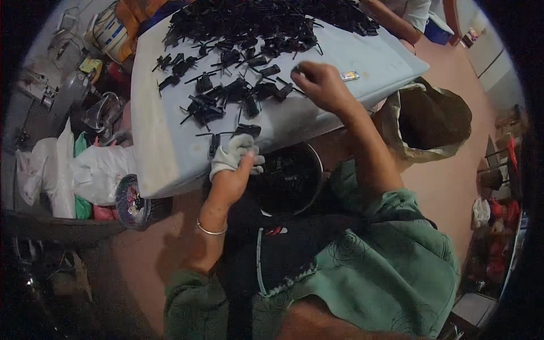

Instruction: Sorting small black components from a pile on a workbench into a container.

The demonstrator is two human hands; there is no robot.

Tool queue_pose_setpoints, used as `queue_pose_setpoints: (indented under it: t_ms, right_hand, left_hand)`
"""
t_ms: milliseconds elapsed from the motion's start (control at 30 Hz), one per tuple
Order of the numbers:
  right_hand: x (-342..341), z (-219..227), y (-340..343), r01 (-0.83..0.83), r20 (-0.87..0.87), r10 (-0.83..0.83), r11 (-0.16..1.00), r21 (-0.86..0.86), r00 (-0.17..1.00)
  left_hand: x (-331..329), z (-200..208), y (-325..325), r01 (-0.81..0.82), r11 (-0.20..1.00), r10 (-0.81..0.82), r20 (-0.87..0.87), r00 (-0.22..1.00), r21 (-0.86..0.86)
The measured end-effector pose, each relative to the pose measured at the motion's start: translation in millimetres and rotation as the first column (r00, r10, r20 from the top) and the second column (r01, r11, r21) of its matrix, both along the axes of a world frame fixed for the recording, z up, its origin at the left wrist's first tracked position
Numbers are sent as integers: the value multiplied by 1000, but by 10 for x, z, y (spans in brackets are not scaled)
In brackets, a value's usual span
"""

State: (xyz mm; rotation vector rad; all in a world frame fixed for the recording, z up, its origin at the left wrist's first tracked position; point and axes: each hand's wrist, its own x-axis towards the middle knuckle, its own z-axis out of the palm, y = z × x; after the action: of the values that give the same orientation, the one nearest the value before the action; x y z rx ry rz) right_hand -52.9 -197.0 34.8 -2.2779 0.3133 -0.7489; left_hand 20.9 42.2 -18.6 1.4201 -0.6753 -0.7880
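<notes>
My left hand (236, 158) wears a pale work glove over the fingers and is at the table's near edge. Its fingers are curled in; whatever they hold is hidden. Right beside the glove lie a black plastic part (214, 145) and another black part (249, 130). My bare right hand (322, 85) is raised over the table to the right of the parts, fingers pinched together. Something small and dark shows at its fingertips, too small to name. Many black plastic parts with thin prongs (235, 90) lie scattered on the white-covered table (164, 130).
A dense heap of black parts (243, 20) covers the table's far side. Below its near edge stands a round dark tub (317, 164) with black pieces inside. An open sack (396, 122) stands at right. Another person's arm (394, 20) is at the far right. White bags (102, 173) sit at left.
</notes>
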Motion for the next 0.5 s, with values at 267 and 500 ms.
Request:
queue_pose_setpoints:
  t_ms: [267,500]
  right_hand:
    - [-33,-383,655,-197,-73,183,925,-325,980]
    - [4,-465,572,-163,60,180,962,-221,982]
  left_hand:
    - [27,54,-94,10,999,-14,89,996,43]
    - [-59,162,-36,-46,993,28,161,987,110]
